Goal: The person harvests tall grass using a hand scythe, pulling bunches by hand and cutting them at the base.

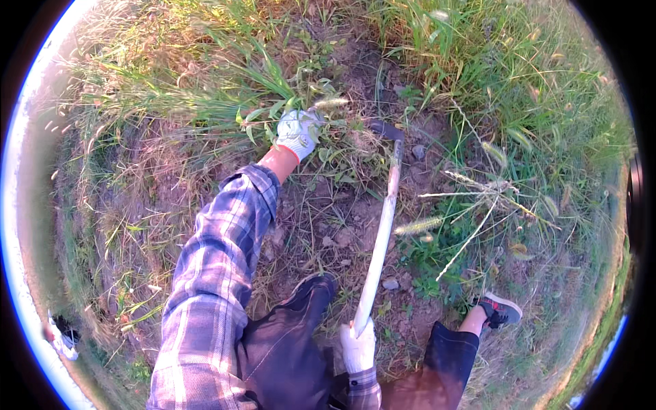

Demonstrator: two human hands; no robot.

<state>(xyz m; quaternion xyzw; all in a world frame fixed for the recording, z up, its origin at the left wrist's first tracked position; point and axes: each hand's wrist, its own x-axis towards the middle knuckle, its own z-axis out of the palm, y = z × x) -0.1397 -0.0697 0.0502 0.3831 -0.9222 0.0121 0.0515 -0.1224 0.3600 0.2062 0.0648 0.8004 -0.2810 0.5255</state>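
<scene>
My left hand [298, 131], in a white glove with an orange cuff edge, is closed around a bunch of green weeds [263, 113] ahead of me. Leaves cover part of its fingers. In a white glove too, my right hand [359, 347] grips the lower end of a pale wooden handle near my knees. The handle belongs to a sickle [380, 253], which slants up and away from me. Its dark metal head lies low among the stems, just right of my left hand, and the blade is partly hidden by plants.
Tall grass [471, 41] stands ahead and to the right. Dry seed-head stalks [495, 191] stick up on the right, near my shoe [501, 309]. Bare soil with small stones [390, 283] and dry cut stems lies between my legs. At the far left edge is a blurred white and dark shape [63, 338].
</scene>
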